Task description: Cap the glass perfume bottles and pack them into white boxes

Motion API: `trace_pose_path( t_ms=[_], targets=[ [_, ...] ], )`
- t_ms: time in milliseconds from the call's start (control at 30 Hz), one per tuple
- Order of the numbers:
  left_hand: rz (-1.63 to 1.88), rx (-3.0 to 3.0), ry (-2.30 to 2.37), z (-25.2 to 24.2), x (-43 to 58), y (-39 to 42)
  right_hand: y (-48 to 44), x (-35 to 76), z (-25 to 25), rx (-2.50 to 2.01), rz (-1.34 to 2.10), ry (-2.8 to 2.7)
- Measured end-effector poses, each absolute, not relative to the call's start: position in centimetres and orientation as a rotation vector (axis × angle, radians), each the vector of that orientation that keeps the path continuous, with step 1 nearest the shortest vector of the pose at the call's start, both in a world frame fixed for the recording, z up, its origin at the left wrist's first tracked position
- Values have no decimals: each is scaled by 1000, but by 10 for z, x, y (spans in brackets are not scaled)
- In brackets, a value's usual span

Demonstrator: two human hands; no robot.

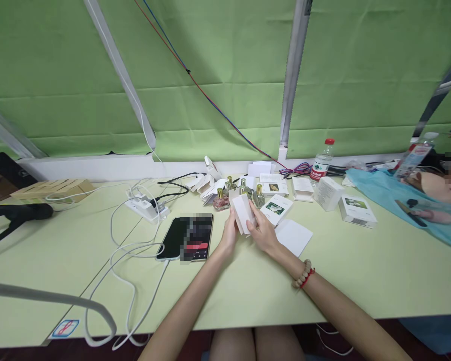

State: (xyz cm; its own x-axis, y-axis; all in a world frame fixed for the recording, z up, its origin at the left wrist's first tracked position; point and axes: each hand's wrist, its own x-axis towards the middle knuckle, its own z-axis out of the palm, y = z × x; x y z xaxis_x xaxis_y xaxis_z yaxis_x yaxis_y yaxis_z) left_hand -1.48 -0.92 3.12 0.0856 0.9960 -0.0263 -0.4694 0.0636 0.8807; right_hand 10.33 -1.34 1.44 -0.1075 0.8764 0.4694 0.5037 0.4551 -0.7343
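Both my hands are closed around a small white cardboard box (242, 210), held tilted above the table. My left hand (230, 230) grips its left side, and my right hand (262, 228) wraps its right side with the thumb on the near face. Just behind it stand several small glass bottles with gold caps, one holding something reddish (221, 201) and another (259, 195) greenish. Close by my right hand lie a white box with a green picture (277, 209) and a blank white sheet (293, 236). Folded white cartons (209, 181) are heaped behind the bottles on the left.
Two phones (171, 239) lie left of my hands, near a power strip (148, 206) and looped white cables (115, 281). To the right stand a red-capped water bottle (321, 163) and white boxes (357, 210). Another person's arm (441, 188) rests by a blue cloth (383, 193).
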Motion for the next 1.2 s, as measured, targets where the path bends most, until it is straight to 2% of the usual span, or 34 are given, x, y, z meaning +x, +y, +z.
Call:
trace_pose_path(
  t_ms=[1200],
  targets=[
    [1369,745,844,43,-14,-20,-17,99,20,-1240,387,-1886]
  ],
)
